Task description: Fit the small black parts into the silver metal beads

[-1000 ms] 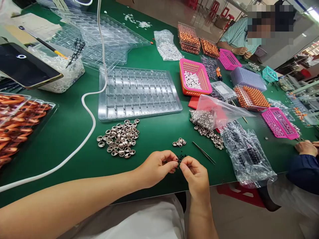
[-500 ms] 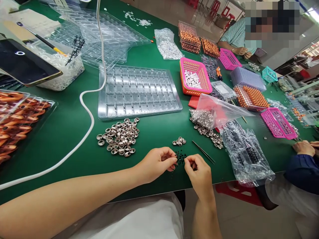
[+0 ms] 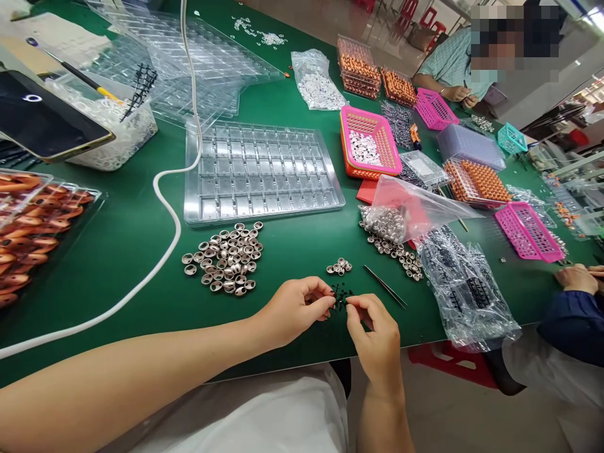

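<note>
The left hand [image 3: 295, 308] and the right hand [image 3: 375, 330] meet fingertip to fingertip low over the green table [image 3: 292, 248]. Both pinch at a little bunch of tiny black bits [image 3: 340, 293] lying just past the fingers. A small clump of shiny metal cups [image 3: 339, 267] sits a bit farther out. A big heap of the same round metal cups [image 3: 225, 259] lies beyond the left hand. Thin metal tweezers [image 3: 384, 287] lie just past the right hand, near a crinkly clear plastic bag [image 3: 465, 292].
</note>
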Demonstrator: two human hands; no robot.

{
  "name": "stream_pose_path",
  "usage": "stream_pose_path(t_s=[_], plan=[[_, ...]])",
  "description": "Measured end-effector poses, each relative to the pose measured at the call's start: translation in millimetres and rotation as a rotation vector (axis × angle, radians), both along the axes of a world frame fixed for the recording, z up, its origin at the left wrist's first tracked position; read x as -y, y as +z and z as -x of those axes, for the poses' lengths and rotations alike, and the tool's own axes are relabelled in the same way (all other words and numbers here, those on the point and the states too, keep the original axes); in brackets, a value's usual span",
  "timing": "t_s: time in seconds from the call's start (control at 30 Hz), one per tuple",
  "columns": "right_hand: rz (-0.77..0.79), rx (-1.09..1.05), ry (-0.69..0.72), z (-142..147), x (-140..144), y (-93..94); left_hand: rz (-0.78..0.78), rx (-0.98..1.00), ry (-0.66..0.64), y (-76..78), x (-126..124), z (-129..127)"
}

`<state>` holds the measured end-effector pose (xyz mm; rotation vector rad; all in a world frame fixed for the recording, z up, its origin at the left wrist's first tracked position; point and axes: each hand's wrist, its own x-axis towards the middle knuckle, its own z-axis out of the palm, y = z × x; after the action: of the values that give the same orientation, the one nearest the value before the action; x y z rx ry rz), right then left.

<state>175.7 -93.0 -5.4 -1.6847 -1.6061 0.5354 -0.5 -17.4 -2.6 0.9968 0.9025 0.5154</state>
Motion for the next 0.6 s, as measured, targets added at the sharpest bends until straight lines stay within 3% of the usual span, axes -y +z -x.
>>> stream_pose_path(t_s=[0.4,0.6], plan=[[0.245,-0.485,-0.030,14,-1,-1.9,-0.085,0.041,-0.047,2.2,2,3],[0.260,-0.773,0.150,6,-1,-4.2,-0.073,0.084,-0.090,2.2,0,4]])
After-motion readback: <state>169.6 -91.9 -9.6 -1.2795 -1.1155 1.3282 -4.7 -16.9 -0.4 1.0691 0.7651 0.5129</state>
